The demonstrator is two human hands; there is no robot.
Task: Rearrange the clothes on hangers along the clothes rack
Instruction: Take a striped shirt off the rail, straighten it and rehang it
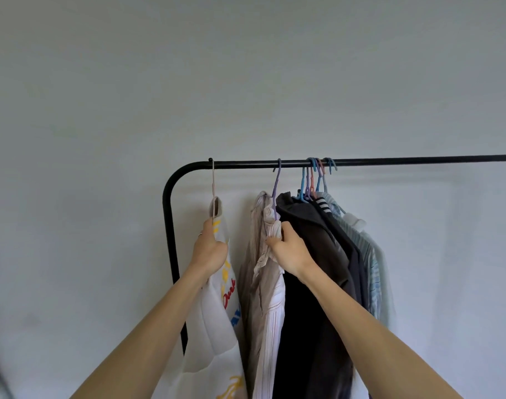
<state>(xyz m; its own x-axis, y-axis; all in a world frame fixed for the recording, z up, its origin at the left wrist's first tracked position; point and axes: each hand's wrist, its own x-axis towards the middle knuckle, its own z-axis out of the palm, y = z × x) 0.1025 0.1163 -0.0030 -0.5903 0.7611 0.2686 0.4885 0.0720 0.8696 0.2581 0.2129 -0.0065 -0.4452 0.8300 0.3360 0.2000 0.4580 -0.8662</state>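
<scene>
Your two bare forearms come in from the bottom edge, angled up and inward toward the rack.

Your left hand: fingers curled round the shoulder of the white printed top, gripping the cloth just below its neck. There is a ring on one finger. That top hangs on a pale hanger, whose hook sits at the far left end of the rail, right by the bend.

Your right hand: fingers and thumb pinch a bunch of fabric at the collar of the beige shirt, right at the foot of the purple hanger. That hook is on the rail, well apart from the pale hanger and near the main cluster. The shirt's cloth is crumpled where you grip it.

Just right of your right hand, touching the beige shirt: a dark jacket. Behind it is a navy garment with white stripes, then a pale blue striped shirt. All are packed tight and overlapping. Their hangers, blue, purple and one reddish, are bunched together on the rail; I can't tell which hook carries which garment.

The black rail runs level to the right edge of view, bare past the cluster. On the left it curves down into the upright post, which passes behind your left forearm.

Behind it all is a plain pale wall.
</scene>
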